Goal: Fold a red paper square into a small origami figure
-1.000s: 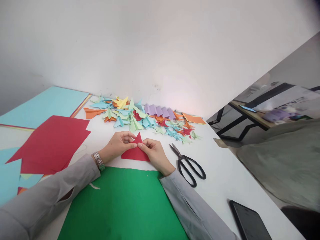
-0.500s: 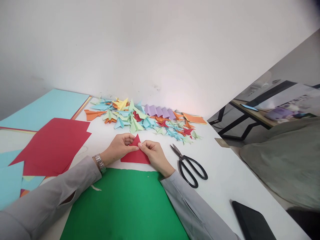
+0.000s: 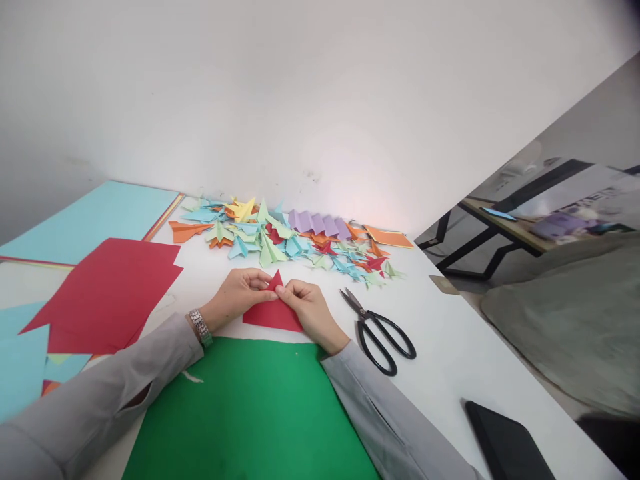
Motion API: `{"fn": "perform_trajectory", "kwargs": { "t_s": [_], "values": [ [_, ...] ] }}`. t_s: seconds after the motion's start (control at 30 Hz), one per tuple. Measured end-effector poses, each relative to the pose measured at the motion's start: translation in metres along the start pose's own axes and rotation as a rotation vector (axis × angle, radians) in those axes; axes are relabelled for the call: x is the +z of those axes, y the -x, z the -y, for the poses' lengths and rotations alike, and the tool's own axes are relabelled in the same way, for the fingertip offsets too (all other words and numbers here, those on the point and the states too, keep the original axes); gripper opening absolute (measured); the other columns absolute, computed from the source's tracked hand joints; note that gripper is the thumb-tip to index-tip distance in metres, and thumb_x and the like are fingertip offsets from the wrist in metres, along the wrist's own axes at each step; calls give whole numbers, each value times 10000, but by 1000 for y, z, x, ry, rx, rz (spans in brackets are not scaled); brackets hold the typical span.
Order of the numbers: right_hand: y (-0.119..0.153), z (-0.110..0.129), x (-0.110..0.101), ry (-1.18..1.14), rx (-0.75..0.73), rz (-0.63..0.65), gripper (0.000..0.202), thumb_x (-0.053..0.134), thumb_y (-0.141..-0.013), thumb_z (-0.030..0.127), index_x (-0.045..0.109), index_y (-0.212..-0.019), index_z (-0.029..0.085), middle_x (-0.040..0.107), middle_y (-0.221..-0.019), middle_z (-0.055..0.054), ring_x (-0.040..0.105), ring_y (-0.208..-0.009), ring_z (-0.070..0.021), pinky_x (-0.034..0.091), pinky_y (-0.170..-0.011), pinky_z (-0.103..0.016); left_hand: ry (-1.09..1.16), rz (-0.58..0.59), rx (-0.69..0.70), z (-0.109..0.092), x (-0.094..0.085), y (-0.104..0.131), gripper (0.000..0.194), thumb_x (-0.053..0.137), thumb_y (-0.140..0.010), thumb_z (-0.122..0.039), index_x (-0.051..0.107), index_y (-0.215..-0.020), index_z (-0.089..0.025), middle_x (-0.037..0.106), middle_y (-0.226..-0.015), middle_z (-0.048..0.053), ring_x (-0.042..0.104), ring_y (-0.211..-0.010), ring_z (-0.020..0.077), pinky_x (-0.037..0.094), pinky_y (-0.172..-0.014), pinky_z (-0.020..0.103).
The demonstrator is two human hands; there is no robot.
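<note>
A small piece of red paper (image 3: 271,316), with a pointed top and a straight lower edge, is held between both hands above the white table. My left hand (image 3: 241,293) pinches it near the peak from the left, thumb laid across the front. From the right, my right hand (image 3: 311,309) grips the same spot with thumb and bent fingers. Both thumb tips nearly meet just under the point. The fingers behind the sheet are partly hidden. Below the hands lies a green sheet (image 3: 250,407).
Black-handled scissors (image 3: 376,330) lie right of my right hand. Folded paper planes (image 3: 271,250) and a pleated purple strip (image 3: 320,225) line the wall. Red sheets (image 3: 113,293) and a large light-blue sheet (image 3: 95,217) are at left. A black tablet-like object (image 3: 507,440) sits near the front right.
The red paper and both hands have shifted very slightly, and the grip looks the same. The rest of the table is unchanged.
</note>
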State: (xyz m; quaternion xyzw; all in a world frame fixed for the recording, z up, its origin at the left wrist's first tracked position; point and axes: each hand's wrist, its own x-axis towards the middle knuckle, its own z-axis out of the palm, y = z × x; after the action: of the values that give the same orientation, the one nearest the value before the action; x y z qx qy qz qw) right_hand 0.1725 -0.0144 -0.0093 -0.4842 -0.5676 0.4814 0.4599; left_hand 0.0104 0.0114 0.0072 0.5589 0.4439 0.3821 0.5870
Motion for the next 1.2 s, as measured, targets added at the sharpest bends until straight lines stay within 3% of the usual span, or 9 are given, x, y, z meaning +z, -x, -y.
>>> {"fn": "perform_trajectory", "kwargs": {
  "t_s": [0.13, 0.4, 0.57, 0.77, 0.9, 1.0, 1.2],
  "values": [
    [0, -1, 0, -27, -4, -65, 474, 656, -688, 596, 474, -525, 190, 397, -499, 54, 307, -495, -87, 255, -472, -235, 9, -31, -6, 0, -1, 0, 370, 822, -518, -358, 668, -780, -147, 680, -667, 7, 619, -622, 142, 473, -588, 252],
    [0, -1, -1, 53, -20, 59, 493, 637, -705, 587, 405, -512, 197, 359, -506, 57, 299, -502, -89, 231, -474, -241, 9, 29, -24, 0, -3, 0, 333, 814, -539, -332, 656, -764, -144, 616, -552, -35, 523, -497, 84, 398, -502, 206],
    [0, -2, 0, 57, -18, 31, 494, 634, -710, 580, 396, -508, 197, 340, -505, 60, 286, -497, -86, 220, -477, -242, 3, 31, -20, 0, -4, 0, 306, 787, -581, -313, 656, -802, -147, 612, -557, -40, 512, -493, 82, 389, -499, 205],
    [1, -2, 0, 11, 1, 126, 421, 655, -712, 556, 528, -582, 176, 470, -553, 36, 362, -521, -93, 282, -507, -242, -52, 210, -11, 2, -10, -2, 499, 769, -592, -248, 618, -1054, -132, 583, -535, -62, 502, -497, 85, 364, -517, 205],
    [-1, -3, -1, -7, 15, 173, 463, 642, -711, 584, 517, -543, 171, 429, -492, 50, 315, -491, -81, 249, -487, -239, -79, 341, -13, 4, -13, -4, 666, 773, -594, -228, 535, -1208, -133, 580, -542, -69, 505, -511, 92, 354, -527, 210],
    [-2, -6, 0, -77, 19, 175, 494, 628, -724, 591, 476, -501, 177, 380, -460, 59, 286, -470, -77, 230, -477, -245, -85, 359, -6, 5, -13, -4, 683, 764, -606, -229, 514, -1232, -126, 568, -533, -73, 494, -504, 91, 347, -521, 213],
    [-3, -11, 1, -149, 50, 143, 570, 507, -782, 666, 500, -486, 179, 468, -455, 18, 365, -453, -98, 266, -488, -265, -89, 382, -13, 1, -12, -3, 682, 765, -599, -229, 523, -1227, -120, 596, -555, -62, 491, -514, 91, 343, -525, 214]
  ]
}}
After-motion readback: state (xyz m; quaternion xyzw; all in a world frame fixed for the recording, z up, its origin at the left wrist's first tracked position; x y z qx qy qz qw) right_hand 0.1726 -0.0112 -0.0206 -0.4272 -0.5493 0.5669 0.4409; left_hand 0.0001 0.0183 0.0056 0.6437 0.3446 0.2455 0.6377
